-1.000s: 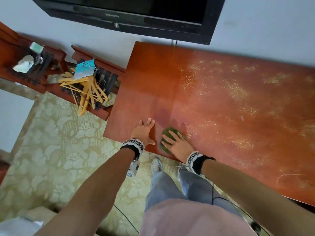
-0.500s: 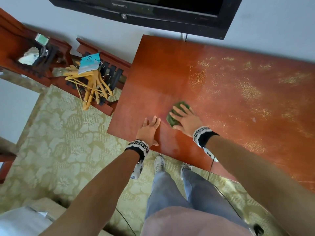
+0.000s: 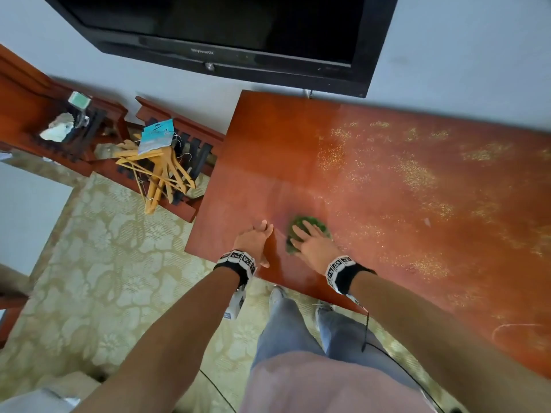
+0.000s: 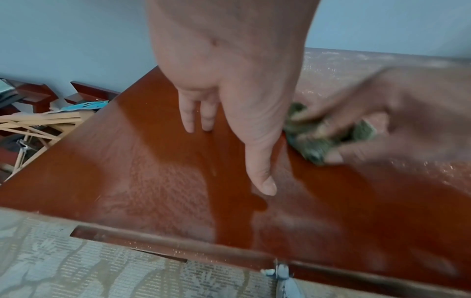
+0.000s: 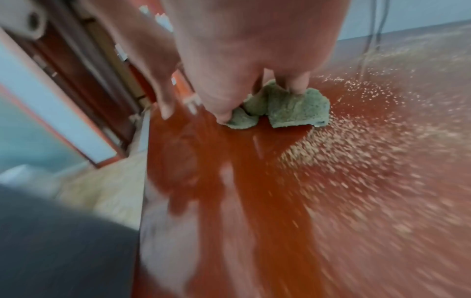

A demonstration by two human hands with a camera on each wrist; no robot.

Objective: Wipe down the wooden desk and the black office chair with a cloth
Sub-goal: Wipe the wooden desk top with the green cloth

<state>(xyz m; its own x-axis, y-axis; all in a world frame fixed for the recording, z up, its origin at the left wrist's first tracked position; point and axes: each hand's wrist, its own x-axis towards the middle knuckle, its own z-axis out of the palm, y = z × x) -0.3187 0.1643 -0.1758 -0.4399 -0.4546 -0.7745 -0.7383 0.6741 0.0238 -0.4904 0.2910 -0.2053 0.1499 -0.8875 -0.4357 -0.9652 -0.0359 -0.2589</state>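
- The right hand (image 3: 313, 244) presses the green cloth (image 3: 310, 226) flat on the desk (image 3: 417, 204) with fingers spread; the left hand (image 3: 253, 239) rests open beside it, fingers straight, holding nothing
- The desk is the step in hand: its left part looks clean, while pale dust (image 3: 414, 174) covers the right (much the larger share)
- Next, I judge, the cloth must sweep rightward through that dust under steady pressure; the chair is not in view
- The television (image 3: 226, 28) bears small lettering on its lower edge, too blurred to read
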